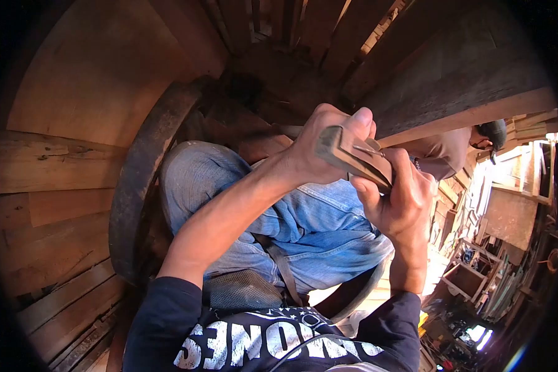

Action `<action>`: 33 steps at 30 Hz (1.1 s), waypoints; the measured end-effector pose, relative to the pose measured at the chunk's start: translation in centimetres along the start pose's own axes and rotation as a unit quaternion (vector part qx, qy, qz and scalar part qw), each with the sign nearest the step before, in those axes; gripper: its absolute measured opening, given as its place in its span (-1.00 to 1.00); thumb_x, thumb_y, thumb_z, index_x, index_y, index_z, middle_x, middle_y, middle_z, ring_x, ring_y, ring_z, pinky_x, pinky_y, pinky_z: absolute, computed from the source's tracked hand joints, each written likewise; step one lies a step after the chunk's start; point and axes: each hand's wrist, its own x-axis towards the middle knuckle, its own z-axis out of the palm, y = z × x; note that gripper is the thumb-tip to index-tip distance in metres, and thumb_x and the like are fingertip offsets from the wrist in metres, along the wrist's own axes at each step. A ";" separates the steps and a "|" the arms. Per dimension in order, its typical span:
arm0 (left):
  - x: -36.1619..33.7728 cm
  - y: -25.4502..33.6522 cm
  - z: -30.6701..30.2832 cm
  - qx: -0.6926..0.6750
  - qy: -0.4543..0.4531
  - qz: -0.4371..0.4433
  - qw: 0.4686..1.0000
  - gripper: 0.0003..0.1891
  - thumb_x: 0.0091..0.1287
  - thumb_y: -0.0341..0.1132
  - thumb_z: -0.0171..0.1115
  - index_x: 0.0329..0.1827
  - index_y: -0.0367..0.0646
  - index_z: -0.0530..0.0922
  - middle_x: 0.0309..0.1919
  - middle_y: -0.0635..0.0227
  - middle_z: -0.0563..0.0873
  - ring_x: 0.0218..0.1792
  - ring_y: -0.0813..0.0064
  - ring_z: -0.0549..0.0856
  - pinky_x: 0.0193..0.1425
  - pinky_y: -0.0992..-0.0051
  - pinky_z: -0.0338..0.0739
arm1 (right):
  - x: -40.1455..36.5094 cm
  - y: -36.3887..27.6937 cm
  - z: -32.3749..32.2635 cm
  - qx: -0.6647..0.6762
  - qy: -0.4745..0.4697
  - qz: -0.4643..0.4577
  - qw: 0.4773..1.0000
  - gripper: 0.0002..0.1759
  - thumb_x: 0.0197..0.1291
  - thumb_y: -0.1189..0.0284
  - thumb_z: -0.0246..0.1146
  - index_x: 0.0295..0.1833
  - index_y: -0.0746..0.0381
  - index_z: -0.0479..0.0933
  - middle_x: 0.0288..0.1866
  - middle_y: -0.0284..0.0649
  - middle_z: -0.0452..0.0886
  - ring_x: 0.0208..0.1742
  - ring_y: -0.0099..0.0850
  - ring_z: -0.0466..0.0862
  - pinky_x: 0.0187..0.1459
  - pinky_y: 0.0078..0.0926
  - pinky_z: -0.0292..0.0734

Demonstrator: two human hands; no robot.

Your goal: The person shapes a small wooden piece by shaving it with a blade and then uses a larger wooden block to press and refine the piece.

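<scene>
Both hands meet in front of my raised knees around a small brown block-like piece [348, 157], with a flap or folded layer on it. A thin dark strip, perhaps a nail or slot, shows on its upper side; I cannot make out its exact kind. My left hand [319, 146] is closed round the piece's left end, thumb up. My right hand [404, 197] pinches the other end between thumb and fingers. Blue jeans [208, 177] on my bent legs lie behind and below the hands.
A dark curved rim [144, 180] stands left of my knee. A thick wooden beam [471, 115] runs close above my right hand. Another person [446, 152] in a cap bends behind it. Wooden planks [56, 164] line the left; a wooden frame [468, 276] and clutter lie at right.
</scene>
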 end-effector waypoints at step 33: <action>-0.1 -0.6 -0.5 -0.079 -0.018 0.056 0.995 -0.48 0.54 -0.19 -0.19 -0.64 -0.26 0.32 -0.75 0.28 0.36 -0.70 0.37 0.35 -0.52 0.41 0.34 | 0.2 -0.5 -0.9 -0.026 -0.018 0.013 0.999 -0.50 0.05 0.08 0.45 -0.35 0.23 0.36 -0.56 -0.19 0.54 -0.59 -0.23 0.61 -0.60 -0.37 0.48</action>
